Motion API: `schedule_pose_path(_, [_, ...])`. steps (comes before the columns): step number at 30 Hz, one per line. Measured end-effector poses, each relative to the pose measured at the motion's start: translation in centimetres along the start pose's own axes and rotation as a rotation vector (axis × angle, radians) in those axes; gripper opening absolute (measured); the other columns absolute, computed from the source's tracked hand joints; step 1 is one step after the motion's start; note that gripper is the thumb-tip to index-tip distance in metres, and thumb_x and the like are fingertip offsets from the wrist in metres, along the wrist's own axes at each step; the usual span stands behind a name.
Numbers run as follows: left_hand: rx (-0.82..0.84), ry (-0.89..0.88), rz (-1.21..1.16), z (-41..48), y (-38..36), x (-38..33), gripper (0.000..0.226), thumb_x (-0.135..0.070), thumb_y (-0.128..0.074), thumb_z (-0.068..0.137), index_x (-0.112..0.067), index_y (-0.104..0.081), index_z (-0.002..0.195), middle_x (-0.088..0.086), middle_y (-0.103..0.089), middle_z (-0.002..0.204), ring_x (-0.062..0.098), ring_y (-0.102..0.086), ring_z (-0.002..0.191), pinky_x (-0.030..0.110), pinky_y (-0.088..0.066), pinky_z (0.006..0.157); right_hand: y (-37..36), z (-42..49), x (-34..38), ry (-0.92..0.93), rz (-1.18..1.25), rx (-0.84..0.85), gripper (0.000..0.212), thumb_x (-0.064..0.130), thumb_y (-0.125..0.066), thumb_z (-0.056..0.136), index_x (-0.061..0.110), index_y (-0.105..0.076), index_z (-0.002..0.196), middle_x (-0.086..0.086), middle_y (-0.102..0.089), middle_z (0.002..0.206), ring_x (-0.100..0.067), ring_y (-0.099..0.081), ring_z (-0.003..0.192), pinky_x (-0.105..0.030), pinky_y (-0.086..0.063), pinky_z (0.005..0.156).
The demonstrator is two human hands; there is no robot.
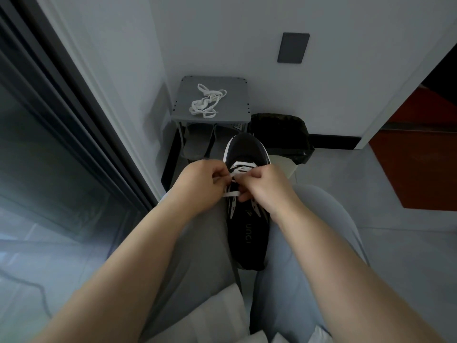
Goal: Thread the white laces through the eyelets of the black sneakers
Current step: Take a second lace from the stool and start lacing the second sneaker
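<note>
Head view shows your left hand (200,184) and right hand (268,188) each pinching the lace (243,167) over the sneaker (247,229), which lies between your thighs, toe pointing away, while a second lace (207,101) sits loose on the rack (188,95) beyond.

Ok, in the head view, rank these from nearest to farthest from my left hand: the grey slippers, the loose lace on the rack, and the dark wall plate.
1. Grey slippers, just beyond the left hand, under the rack top.
2. Loose lace, on top of the rack, farther back.
3. Dark wall plate, high on the wall, off to the right.
</note>
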State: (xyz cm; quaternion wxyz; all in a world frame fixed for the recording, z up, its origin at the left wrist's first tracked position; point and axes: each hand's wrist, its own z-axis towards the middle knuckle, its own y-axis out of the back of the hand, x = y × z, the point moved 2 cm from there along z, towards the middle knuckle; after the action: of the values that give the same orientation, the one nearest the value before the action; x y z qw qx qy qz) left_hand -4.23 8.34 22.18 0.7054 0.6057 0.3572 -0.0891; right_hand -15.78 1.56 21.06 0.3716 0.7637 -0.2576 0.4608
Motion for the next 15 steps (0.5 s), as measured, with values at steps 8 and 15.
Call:
schedule_pose_path(8, [0.097,-0.155,0.381,0.8,0.2,-1.9,0.009,-0.016,-0.051,0.088,-0.018,-0.051,0.079,-0.009,-0.042,0.064,0.016,-0.046,0.075,0.023,-0.031,0.063,-0.2,-0.3,-0.1,0.149,-0.015,-0.011,0.033,0.012,-0.053,0.090,0.021,-0.065,0.060,-0.003,-0.065,0.055,-0.008,-0.059,0.046,-0.022,-0.047,0.056])
schedule_pose_path(15, [0.182,-0.081,0.447,1.2,0.7,-2.1,0.011,-0.018,-0.048,0.093,-0.016,-0.057,0.086,0.004,-0.056,0.087,0.023,-0.055,0.092,0.025,-0.034,0.068,0.1,0.0,-0.1,0.124,-0.055,0.130,0.032,0.004,-0.048,0.087,0.026,-0.067,0.075,-0.008,-0.068,0.070,-0.010,-0.055,0.050,-0.029,-0.048,0.064])
